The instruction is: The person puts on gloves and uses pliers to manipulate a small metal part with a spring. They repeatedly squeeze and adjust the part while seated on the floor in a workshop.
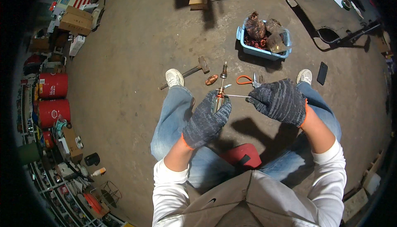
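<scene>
My left hand (209,117), in a grey knit glove with an orange cuff, is closed around a slim, copper-and-steel cylindrical part (223,71). Its narrow, ringed end points away from me. A thin pale rod (237,95) runs from this part to my right hand (281,102), whose gloved fingers pinch its end. Just beyond the right hand lie orange-handled scissors (245,79), partly hidden by the glove. A small coppery lump (211,79) rests on the floor beside the held part. Left of it lies a hammer (202,65) with a dark handle.
Ahead on the right stands a blue tub (263,53) of coppery pieces and bundles. A black phone (322,73) lies near my right shoe. A red seat (244,156) shows between my legs. Red drums (53,113) and boxes (76,20) line the left side.
</scene>
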The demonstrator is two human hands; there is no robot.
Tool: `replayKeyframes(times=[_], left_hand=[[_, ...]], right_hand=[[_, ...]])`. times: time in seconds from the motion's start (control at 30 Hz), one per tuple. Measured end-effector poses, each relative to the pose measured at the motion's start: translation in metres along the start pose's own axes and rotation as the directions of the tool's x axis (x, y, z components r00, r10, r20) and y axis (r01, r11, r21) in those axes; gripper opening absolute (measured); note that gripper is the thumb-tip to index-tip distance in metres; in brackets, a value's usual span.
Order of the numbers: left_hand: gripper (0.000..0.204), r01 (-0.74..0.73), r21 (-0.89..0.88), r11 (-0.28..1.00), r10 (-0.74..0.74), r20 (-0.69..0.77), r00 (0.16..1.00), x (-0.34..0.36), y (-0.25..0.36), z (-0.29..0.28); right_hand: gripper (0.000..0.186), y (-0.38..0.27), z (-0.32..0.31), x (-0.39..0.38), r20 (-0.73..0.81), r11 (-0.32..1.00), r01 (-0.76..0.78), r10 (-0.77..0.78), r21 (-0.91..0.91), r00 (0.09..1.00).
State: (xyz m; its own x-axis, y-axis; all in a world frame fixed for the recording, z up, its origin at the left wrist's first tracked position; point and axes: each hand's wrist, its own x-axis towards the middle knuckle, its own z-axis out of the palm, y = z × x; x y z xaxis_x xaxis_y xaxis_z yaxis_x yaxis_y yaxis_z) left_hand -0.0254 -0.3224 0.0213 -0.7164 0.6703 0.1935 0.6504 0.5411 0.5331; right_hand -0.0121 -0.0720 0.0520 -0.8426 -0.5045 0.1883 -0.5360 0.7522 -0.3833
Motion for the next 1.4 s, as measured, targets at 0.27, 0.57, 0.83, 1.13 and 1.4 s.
replayKeyframes(times=[0.27, 0.57, 0.83, 1.13, 1.4], left_hand=[[0.033, 0.0, 0.061, 0.998, -0.009, 0.146, 0.989, 0.008, 0.014, -0.018], [0.028, 0.299, -0.344, 0.89, -0.257, 0.162, 0.953, 0.009, 0.019, -0.017], [0.023, -0.247, 0.156, 0.956, 0.209, 0.224, 0.952, -0.001, 0.002, -0.017], [0.017, -0.431, 0.188, -0.882, -0.086, 0.837, 0.541, 0.008, -0.003, -0.004], [0.019, 0.27, -0.927, -0.259, -0.461, 0.364, 0.809, 0.018, -0.013, -0.024]], right_hand=[[0.021, 0.001, 0.0, 0.0, 0.0, 0.998, -0.009, 0.009, -0.061, 1.0], [0.022, 0.0, -0.002, 0.0, 0.059, 0.995, -0.03, 0.024, 0.099, 0.998], [0.02, 0.004, 0.0, 0.0, 0.05, 0.977, 0.029, -0.04, 0.211, 0.998], [0.014, 0.003, 0.005, 0.004, -0.046, 0.981, -0.065, 0.075, 0.185, 0.996], [0.02, 0.059, 0.137, -0.026, 0.097, 0.969, -0.181, 0.199, -0.169, 0.975]])
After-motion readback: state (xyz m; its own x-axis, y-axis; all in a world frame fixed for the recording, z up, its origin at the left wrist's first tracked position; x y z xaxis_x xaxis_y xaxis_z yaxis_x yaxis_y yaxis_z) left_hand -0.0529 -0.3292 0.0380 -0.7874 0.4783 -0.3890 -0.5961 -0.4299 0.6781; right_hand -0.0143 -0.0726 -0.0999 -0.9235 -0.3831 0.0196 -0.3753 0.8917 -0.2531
